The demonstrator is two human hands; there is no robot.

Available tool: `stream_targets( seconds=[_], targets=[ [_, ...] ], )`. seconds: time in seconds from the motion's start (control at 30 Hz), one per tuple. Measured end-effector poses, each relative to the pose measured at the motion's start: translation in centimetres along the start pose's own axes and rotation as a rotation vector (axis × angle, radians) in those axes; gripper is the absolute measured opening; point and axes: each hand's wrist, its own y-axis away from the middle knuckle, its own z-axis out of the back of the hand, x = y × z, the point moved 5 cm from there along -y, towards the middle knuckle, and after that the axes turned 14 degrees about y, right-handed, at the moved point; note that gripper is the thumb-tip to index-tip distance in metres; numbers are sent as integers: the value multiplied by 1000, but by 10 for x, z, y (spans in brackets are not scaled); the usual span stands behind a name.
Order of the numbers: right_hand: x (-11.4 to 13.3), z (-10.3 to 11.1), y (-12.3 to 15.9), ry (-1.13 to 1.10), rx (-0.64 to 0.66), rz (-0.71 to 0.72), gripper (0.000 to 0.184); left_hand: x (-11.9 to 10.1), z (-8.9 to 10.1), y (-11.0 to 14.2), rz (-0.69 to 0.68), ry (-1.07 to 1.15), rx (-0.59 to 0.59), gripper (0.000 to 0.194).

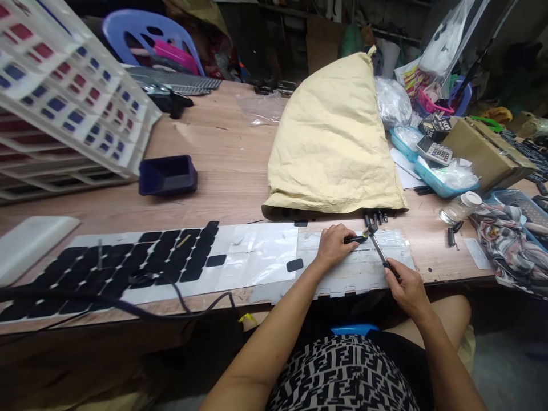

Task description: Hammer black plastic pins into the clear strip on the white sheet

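My left hand (333,244) rests on a clear plastic sheet (355,262) at the table's front edge, fingers closed on a small black part (355,239). My right hand (406,288) grips the dark handle of a thin tool (379,250) whose tip meets that black part. Several similar small black parts (377,217) lie just beyond, at the foot of a big tan paper sack (334,137). A loose black pad (294,265) lies on the sheet left of my left hand.
A long white sheet with several black pads (128,260) runs along the left front, a black cable (128,305) crossing it. A dark blue tray (168,174), white racks (64,103), a calculator (434,152), blue baskets (445,181), a jar (461,206) and cloth (509,240) surround the work spot.
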Motion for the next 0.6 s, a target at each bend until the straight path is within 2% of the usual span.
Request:
stream_targets(
  seconds=[0.13, 0.3, 0.4, 0.5, 0.6],
  targets=[
    [8, 1, -1, -65, -28, 11, 31, -1, 0, 0, 0, -4, -1, 13],
    [14, -8, -4, -127, 84, 20, 31, -1, 1, 1, 11, -20, -3, 15],
    [-4, -8, -10, -190, 88, -102, 32, -2, 0, 1, 4, -3, 6, 14],
    [-34, -7, -19, -274, 47, -259, 37, -1, 1, -1, 0, 1, 19, 13],
    [-62, -6, -25, -372, -45, -373, 33, -3, 3, -3, -12, -2, 29, 13]
  ],
)
